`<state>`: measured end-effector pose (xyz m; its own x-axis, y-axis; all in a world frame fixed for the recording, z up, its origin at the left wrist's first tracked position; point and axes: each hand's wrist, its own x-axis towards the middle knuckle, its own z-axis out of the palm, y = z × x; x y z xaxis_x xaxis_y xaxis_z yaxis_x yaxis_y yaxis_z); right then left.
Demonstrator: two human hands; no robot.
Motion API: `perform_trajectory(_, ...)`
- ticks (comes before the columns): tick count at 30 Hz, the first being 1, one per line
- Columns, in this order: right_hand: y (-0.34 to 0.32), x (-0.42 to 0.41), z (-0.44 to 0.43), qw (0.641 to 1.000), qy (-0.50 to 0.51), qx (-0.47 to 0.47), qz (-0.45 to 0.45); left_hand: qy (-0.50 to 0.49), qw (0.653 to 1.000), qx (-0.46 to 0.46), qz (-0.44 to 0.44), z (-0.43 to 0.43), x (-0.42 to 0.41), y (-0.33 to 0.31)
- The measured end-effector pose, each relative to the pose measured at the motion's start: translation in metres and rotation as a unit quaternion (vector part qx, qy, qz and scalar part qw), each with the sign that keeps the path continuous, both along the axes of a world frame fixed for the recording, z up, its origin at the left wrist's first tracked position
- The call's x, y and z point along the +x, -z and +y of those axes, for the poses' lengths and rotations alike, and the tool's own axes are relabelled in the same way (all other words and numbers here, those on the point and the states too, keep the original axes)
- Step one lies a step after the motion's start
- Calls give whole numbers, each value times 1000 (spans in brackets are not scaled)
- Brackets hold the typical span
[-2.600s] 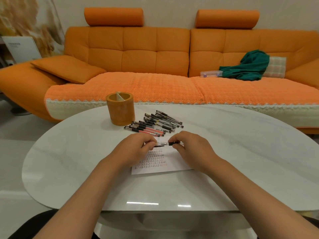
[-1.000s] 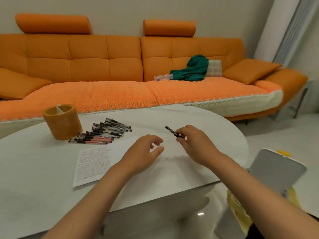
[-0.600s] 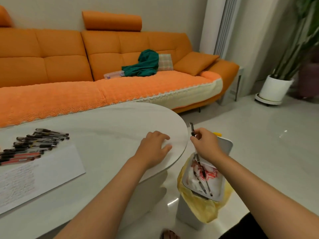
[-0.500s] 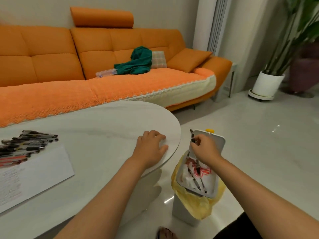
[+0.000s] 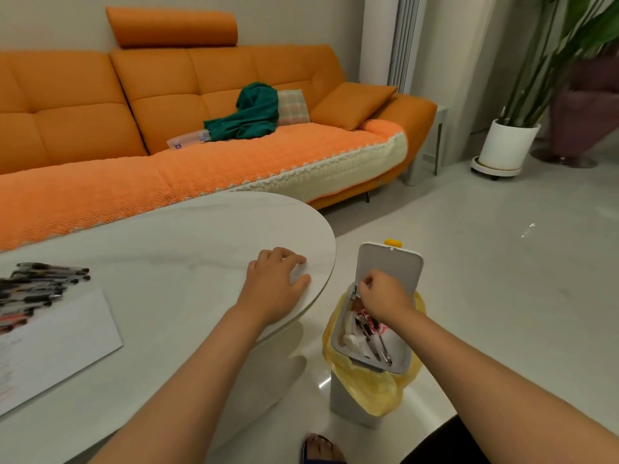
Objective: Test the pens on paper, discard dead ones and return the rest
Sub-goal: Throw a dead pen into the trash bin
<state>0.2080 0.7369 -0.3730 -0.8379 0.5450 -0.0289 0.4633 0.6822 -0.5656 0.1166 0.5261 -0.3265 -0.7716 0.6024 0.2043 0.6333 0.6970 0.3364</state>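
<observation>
Bin (image 5: pixel 346 405) beside table (image 5: pixel 201 236) edge, pen (image 5: pixel 354 293) above

Table (image 5: pixel 167 236): white marbled top, rounded right end. Your left hand (image 5: pixel 274 289) rests palm-down on it, close to the right edge, fingers loosely bent, holding nothing. Paper (image 5: pixel 57 349): one sheet, lying flat toward the table's left side, partly cut off by the frame, faint rows of marks on it. Pens (image 5: pixel 37 289): a loose pile at the paper's far edge, barrels roughly parallel, mostly dark, a few red. Floor (image 5: pixel 502 279): pale, glossy. Grey bin (image 5: pixel 348 410) with a yellow liner stands on it just off the table's right end, lid up.
</observation>
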Motion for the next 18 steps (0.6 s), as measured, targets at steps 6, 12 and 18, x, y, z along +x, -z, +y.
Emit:
perform_trajectory(6, -69, -9, -45, 988, -69, 10, 134, 9, 999, 33, -30, -14, 6, -12)
perform_trajectory(12, -110, -37, -122, 966, -223, 49, 123, -30, 999, 25, -5, -74, -5, -34)
perform_trajectory(18, -120, -75, -222, 934, -341, 56, 92, -115, 993, 28, -8, -182, -19, -44)
